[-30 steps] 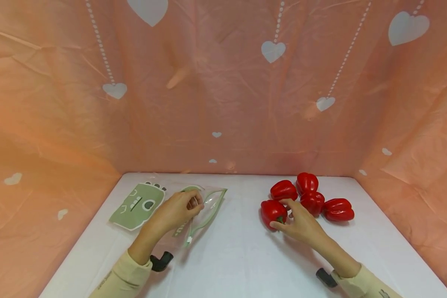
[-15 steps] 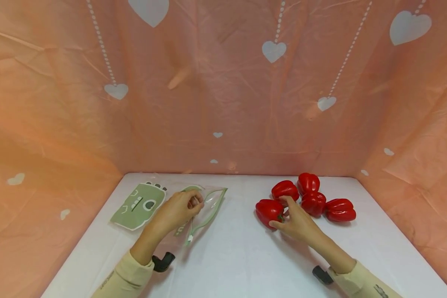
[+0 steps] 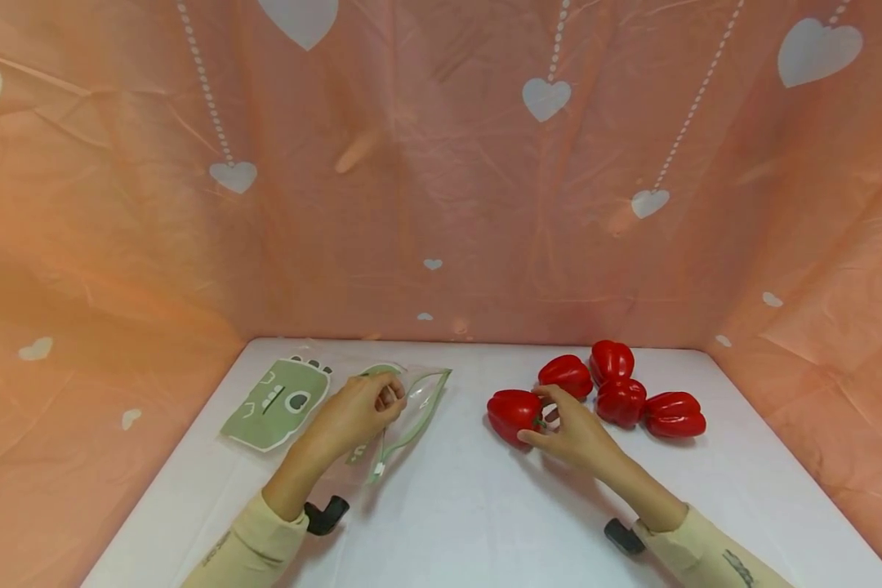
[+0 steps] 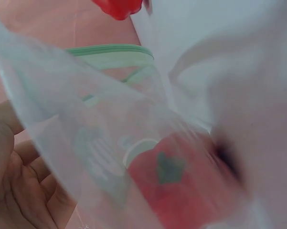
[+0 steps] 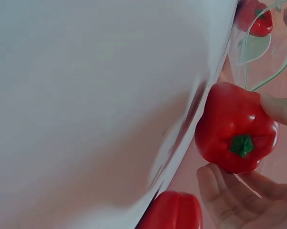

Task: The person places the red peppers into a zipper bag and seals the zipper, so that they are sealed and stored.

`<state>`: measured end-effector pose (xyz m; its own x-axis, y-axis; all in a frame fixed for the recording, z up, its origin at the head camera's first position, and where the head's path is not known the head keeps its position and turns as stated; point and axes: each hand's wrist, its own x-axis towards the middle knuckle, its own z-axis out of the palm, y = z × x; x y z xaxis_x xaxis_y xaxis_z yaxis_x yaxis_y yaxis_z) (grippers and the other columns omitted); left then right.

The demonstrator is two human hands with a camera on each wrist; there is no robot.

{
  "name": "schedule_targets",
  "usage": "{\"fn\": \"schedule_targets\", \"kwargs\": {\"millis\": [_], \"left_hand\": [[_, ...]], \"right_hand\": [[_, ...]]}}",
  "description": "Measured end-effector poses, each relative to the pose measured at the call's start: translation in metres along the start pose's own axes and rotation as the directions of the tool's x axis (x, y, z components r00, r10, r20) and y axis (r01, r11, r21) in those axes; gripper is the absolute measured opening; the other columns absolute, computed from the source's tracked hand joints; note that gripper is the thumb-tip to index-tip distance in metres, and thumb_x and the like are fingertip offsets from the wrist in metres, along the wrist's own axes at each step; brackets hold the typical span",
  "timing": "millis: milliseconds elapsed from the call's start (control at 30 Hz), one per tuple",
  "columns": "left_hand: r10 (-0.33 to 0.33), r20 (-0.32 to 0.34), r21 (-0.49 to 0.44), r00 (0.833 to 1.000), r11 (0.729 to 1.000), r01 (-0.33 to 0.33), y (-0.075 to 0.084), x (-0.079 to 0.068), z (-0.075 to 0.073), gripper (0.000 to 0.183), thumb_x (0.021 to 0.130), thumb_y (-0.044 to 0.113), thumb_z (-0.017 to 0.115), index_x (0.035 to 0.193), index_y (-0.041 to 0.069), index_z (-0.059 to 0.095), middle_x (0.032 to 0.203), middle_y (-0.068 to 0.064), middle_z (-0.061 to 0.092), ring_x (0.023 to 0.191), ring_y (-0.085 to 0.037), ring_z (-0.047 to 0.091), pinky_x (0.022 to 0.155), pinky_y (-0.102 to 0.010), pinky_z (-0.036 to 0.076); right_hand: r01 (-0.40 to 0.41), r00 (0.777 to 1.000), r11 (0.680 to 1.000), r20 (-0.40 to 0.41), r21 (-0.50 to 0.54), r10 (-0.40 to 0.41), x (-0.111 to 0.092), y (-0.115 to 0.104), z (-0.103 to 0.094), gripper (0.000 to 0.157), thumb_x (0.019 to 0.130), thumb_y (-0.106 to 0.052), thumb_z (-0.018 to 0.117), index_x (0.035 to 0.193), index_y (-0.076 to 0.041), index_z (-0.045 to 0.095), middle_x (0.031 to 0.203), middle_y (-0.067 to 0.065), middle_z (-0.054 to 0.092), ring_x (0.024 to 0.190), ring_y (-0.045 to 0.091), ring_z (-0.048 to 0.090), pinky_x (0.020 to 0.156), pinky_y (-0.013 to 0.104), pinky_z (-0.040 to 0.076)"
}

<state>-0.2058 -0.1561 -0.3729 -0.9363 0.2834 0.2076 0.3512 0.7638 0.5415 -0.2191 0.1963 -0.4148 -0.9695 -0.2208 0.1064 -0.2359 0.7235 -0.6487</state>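
Note:
My right hand (image 3: 576, 429) holds a red bell pepper (image 3: 513, 415) between thumb and fingers. In the right wrist view the held pepper's green stem (image 5: 241, 145) faces the camera. My left hand (image 3: 363, 412) pinches the upper edge of a clear zip bag (image 3: 415, 429) with green trim, and its mouth gapes toward the right. Through the film in the left wrist view, another red pepper (image 4: 176, 186) shows inside the bag. The curled fingers of the left hand (image 4: 33, 181) are partly covered by the plastic there.
Several more red peppers (image 3: 621, 400) lie grouped on the white table (image 3: 470, 523) at the right. A green cartoon-face bag (image 3: 282, 404) lies flat at the left. Orange cloth (image 3: 441, 204) with pale hearts hangs behind the table and along both sides.
My right hand has moved left with the pepper, away from the other peppers and closer to the bag. The left hand has stayed at the bag's edge.

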Motion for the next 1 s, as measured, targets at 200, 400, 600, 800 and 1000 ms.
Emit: {"fn": "schedule_targets", "kwargs": {"millis": [200,400,600,800,1000], "left_hand": [[0.006,-0.011,0.014,1.000,1.000,-0.006,-0.001,0.000,0.003,0.006,0.101,0.018,0.074,0.098,0.015,0.070,0.079,0.009,0.064,0.071,-0.006,0.058,0.067,-0.031,0.051],[0.027,-0.029,0.012,0.999,1.000,-0.027,0.000,0.001,0.003,0.006,0.100,0.017,0.075,0.097,0.015,0.069,0.079,0.008,0.064,0.070,-0.006,0.058,0.066,-0.031,0.051],[0.023,-0.038,0.019,0.999,1.000,-0.022,0.001,0.002,0.005,0.007,0.099,0.016,0.076,0.096,0.016,0.069,0.080,0.008,0.064,0.071,-0.006,0.058,0.067,-0.031,0.051],[0.009,-0.031,0.012,0.999,1.000,-0.009,0.004,0.001,0.005,0.008,0.099,0.015,0.076,0.096,0.016,0.068,0.079,0.008,0.064,0.072,-0.007,0.058,0.067,-0.030,0.051],[-0.008,-0.033,0.017,0.999,1.000,0.008,0.005,0.002,0.005,0.008,0.098,0.013,0.076,0.097,0.016,0.069,0.079,0.007,0.065,0.073,-0.009,0.058,0.067,-0.030,0.052]], "right_hand": [[0.028,1.000,0.998,0.003,0.060,-0.028,0.006,-0.009,0.007,0.072,0.084,-0.027,0.094,0.143,-0.005,0.058,0.123,0.010,0.069,0.101,0.024,0.066,0.078,0.036,0.063],[0.052,0.999,0.991,-0.002,0.124,-0.053,0.012,-0.019,0.017,0.069,0.085,-0.025,0.093,0.142,-0.006,0.059,0.121,0.009,0.069,0.100,0.022,0.068,0.081,0.036,0.063],[0.075,0.997,0.979,0.010,0.190,-0.079,0.016,-0.033,0.026,0.067,0.085,-0.024,0.093,0.141,-0.005,0.060,0.119,0.009,0.071,0.098,0.022,0.070,0.083,0.038,0.063],[0.084,0.995,0.964,0.033,0.254,-0.095,0.020,-0.046,0.037,0.065,0.087,-0.023,0.091,0.141,-0.006,0.060,0.124,0.010,0.070,0.098,0.021,0.072,0.084,0.038,0.064],[0.106,0.992,0.948,0.036,0.299,-0.122,0.025,-0.058,0.046,0.063,0.087,-0.024,0.090,0.140,-0.006,0.061,0.122,0.010,0.070,0.097,0.021,0.073,0.083,0.037,0.064]]}}
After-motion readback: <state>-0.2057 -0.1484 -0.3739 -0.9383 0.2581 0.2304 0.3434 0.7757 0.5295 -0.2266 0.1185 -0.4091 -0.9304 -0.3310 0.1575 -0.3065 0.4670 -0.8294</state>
